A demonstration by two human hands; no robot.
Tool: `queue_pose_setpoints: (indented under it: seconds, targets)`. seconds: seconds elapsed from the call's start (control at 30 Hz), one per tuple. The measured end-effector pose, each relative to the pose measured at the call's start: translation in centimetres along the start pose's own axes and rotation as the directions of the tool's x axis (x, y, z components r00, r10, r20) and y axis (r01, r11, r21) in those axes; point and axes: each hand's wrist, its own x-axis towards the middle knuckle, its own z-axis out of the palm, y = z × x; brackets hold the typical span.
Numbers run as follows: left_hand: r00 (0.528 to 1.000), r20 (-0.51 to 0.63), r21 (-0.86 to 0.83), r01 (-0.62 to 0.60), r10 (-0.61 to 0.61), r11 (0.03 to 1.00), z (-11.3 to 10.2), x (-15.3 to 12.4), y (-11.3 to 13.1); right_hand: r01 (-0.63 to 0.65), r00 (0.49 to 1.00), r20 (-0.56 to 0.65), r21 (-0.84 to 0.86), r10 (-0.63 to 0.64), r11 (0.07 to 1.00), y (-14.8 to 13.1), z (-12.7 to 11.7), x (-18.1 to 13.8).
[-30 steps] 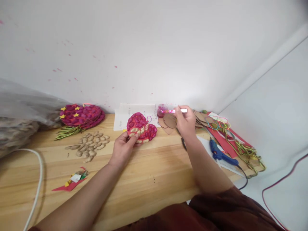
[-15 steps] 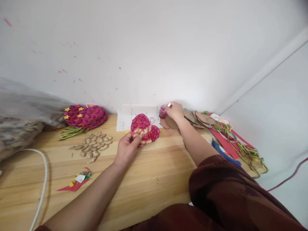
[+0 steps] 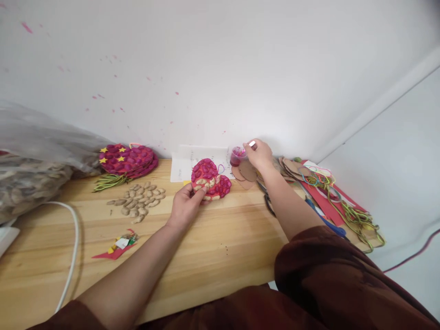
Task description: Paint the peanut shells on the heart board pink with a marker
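Fingers (image 3: 248,149) of right hand (image 3: 260,156) around brush (image 3: 252,143), mostly hidden

The left hand (image 3: 185,207) lies with its back up, far forward in the middle, and the thumb and the fingers (image 3: 201,191) are pinched together at their tips. The bare left forearm (image 3: 137,275) runs straight from the lower left corner up to the wrist, with the elbow almost stretched. The right hand (image 3: 260,155) is further forward and a little higher, its fingers curled closed and the knuckles turned up. The bare right forearm (image 3: 285,206) goes back to a dark maroon cloth sleeve (image 3: 326,279) at the bent elbow
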Motion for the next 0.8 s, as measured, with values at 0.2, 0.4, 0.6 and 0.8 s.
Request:
queue_pose_setpoints:
  seconds: [0.2,0.4,0.6,0.8]
  targets:
    - [1.000,-0.004,-0.017,0.003,-0.003,1.000,0.0,0.0,-0.1,0.005,0.997,-0.080,0.076,0.001,0.997,0.8,0.3,0.1]
    - [1.000,-0.014,-0.034,0.011,-0.012,0.999,0.1,0.0,0.2,0.067,0.972,-0.230,0.440,0.041,0.896,0.3,-1.5,-2.1]
    - [1.000,-0.007,-0.038,0.012,-0.012,0.999,0.2,-0.2,0.6,0.126,0.991,-0.060,0.711,-0.119,0.692,-2.5,-4.2,-10.3]
    - [1.000,-0.013,-0.016,0.015,-0.015,1.000,0.2,-0.4,0.9,0.223,0.971,-0.075,0.636,-0.229,0.739,-2.8,-3.7,-14.0]
